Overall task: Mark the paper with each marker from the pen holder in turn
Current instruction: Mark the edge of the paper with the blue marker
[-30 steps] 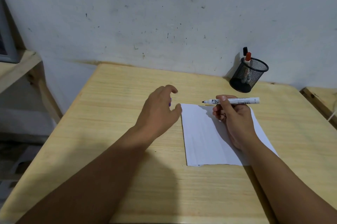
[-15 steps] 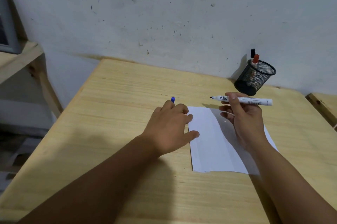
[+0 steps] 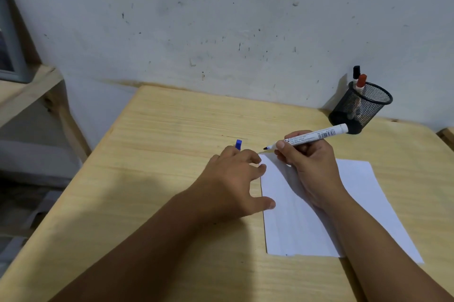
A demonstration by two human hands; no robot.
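A white sheet of paper (image 3: 358, 193) lies on the wooden table (image 3: 159, 154). My right hand (image 3: 312, 166) grips an uncapped white marker (image 3: 317, 135), its dark tip pointing left just above the paper's far left corner. My left hand (image 3: 233, 183) lies palm down at the paper's left edge with the thumb on the sheet. A blue cap (image 3: 238, 144) pokes out from between its fingertips. The black mesh pen holder (image 3: 368, 110) stands at the back right, with a red-capped marker (image 3: 361, 81) and a black-capped marker (image 3: 356, 72) in it.
A stained grey wall rises right behind the table. A wooden shelf (image 3: 27, 90) juts out at the left, lower than the wall's window frame. Another wooden surface (image 3: 448, 137) shows at the far right edge.
My left hand came down from the air onto the table beside the paper. My right hand tilted the marker, and its tip dropped toward the paper's far left corner.
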